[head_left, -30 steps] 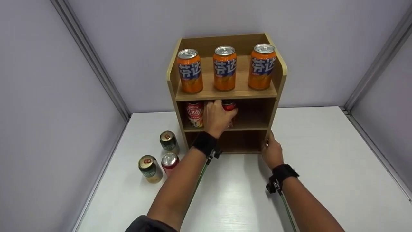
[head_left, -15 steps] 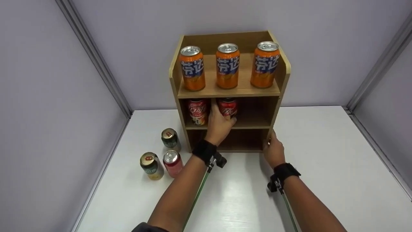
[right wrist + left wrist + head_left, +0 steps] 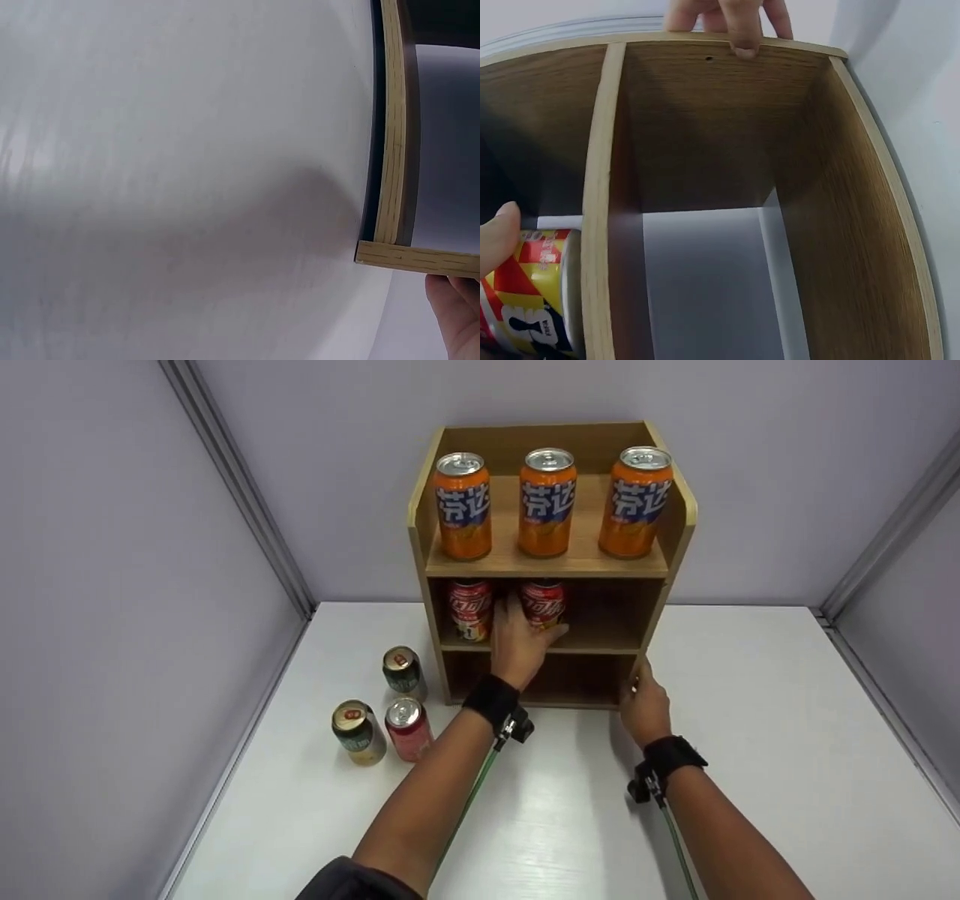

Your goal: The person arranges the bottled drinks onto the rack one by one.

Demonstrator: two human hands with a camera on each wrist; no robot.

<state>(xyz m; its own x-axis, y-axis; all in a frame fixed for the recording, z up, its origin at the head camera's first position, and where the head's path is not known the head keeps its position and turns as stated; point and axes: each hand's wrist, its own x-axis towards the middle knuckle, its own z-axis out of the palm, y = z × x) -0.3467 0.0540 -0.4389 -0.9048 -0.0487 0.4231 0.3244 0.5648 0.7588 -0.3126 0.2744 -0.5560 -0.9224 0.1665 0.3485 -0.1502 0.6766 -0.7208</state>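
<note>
In the head view, a wooden shelf unit (image 3: pixel 551 568) has two red cola cans on its middle level: a left can (image 3: pixel 471 613) and a middle can (image 3: pixel 543 604). My left hand (image 3: pixel 519 643) holds the middle can low down, fingers on its left and thumb at its right front. The left wrist view shows the can's yellow and red lower end (image 3: pixel 536 300) against the shelf board, beside the thumb (image 3: pixel 501 238). My right hand (image 3: pixel 645 709) grips the lower right side panel; in the left wrist view its fingers (image 3: pixel 742 26) hook over that panel's edge.
Three orange soda cans (image 3: pixel 547 506) stand spaced along the top level. On the white table (image 3: pixel 757 720), left of the unit, are two green-and-gold cans (image 3: pixel 360 735) and a red-pink can (image 3: pixel 409 729). Grey walls (image 3: pixel 247 510) enclose the table.
My left hand has slid from the middle can's top to lower on it, and the can's printed front has turned further forward. The right hand stays on the panel. The head view has shifted slightly.
</note>
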